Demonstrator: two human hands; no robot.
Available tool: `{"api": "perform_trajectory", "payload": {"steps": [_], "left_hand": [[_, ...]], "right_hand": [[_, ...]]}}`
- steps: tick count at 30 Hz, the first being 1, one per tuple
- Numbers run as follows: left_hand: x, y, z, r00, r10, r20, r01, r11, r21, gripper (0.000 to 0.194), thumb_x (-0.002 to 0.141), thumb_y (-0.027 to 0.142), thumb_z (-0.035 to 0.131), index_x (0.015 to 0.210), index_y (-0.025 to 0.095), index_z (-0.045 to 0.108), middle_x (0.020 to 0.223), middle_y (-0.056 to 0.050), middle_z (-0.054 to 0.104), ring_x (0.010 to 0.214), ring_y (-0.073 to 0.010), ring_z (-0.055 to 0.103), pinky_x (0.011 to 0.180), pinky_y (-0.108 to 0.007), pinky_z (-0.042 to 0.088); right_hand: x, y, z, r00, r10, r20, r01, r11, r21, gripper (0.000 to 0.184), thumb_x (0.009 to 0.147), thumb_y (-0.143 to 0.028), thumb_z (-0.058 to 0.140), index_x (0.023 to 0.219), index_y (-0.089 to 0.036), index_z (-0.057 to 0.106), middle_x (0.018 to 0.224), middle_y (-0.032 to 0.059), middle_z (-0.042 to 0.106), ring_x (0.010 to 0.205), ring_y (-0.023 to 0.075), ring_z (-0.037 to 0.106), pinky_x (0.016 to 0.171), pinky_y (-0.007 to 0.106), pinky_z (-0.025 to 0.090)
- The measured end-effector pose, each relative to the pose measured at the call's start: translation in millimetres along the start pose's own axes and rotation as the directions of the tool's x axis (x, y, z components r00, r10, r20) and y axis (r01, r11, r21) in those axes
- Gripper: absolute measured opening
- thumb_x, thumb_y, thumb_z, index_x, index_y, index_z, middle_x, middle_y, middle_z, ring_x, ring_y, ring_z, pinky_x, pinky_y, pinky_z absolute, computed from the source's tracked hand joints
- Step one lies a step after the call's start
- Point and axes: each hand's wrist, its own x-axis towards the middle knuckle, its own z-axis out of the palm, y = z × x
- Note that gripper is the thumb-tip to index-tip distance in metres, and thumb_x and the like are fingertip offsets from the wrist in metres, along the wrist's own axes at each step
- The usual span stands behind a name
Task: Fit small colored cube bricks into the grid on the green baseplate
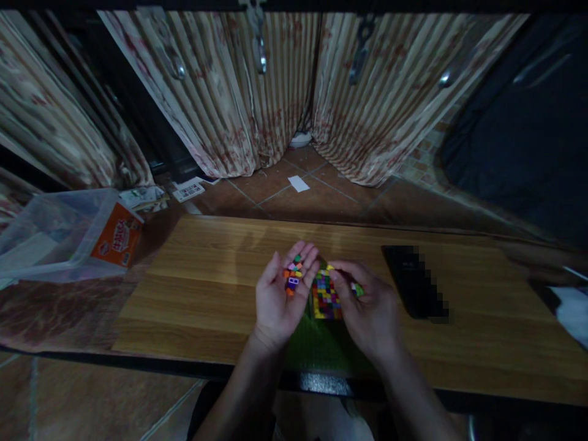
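Observation:
My left hand (281,297) is turned palm up and slightly cupped. Several small coloured blocks (293,282) lie in its palm and along its fingers: orange, pink, green, yellow and a purple piece with white marks. To the right of it my right hand (370,306) pinches a small yellow block (330,267) between thumb and forefinger. Below those fingertips sits a multicoloured mosaic of tiny blocks (325,299), partly covered by my right hand. A few green blocks (358,290) show beside the curled fingers. Under the mosaic, a green board or mat (316,346) reaches the table's near edge.
The wooden table (193,288) spans the view. A black flat device (407,272), partly blurred out, lies to the right. White crumpled material (572,312) is at the far right. A clear plastic bin (68,211) with an orange label stands left. Striped curtains (220,92) hang beyond.

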Motion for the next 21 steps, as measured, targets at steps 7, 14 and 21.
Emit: {"api": "perform_trajectory", "payload": {"steps": [7,14,21], "left_hand": [[8.6,5.7,-13.6,0.973,-0.05,-0.223,0.09,0.981,0.172,0.008,0.084,0.008,0.059,0.082,0.008,0.067,0.063,0.001,0.057,0.043,-0.0012,0.041,0.036,-0.011,0.025],[8.3,-11.6,-16.0,0.992,0.047,-0.118,0.012,0.892,0.452,0.021,0.067,0.02,0.079,0.083,0.01,0.071,0.063,0.003,0.056,0.044,-0.0001,0.038,0.039,-0.014,0.019],[10.1,-18.0,-15.9,0.993,0.088,-0.079,-0.033,0.846,0.532,0.026,0.063,0.025,0.081,0.083,0.011,0.072,0.052,0.007,0.048,0.039,-0.0001,0.028,0.04,-0.017,0.011]], "right_hand": [[4.0,16.4,-20.0,0.986,0.133,0.101,-0.133,0.991,-0.005,0.019,0.092,-0.03,0.059,0.1,-0.024,0.076,0.104,0.0033,0.077,0.095,0.0196,0.072,0.083,0.031,0.054],[2.7,10.2,-6.1,0.987,0.04,0.158,-0.011,0.983,-0.184,0.024,0.091,-0.022,0.053,0.095,-0.022,0.076,0.092,0.0053,0.075,0.084,0.0199,0.07,0.077,0.032,0.052],[0.4,13.1,9.1,0.995,0.054,0.087,-0.025,0.951,-0.308,0.02,0.09,-0.024,0.055,0.088,-0.022,0.074,0.087,0.0068,0.076,0.078,0.0228,0.07,0.074,0.035,0.05]]}}
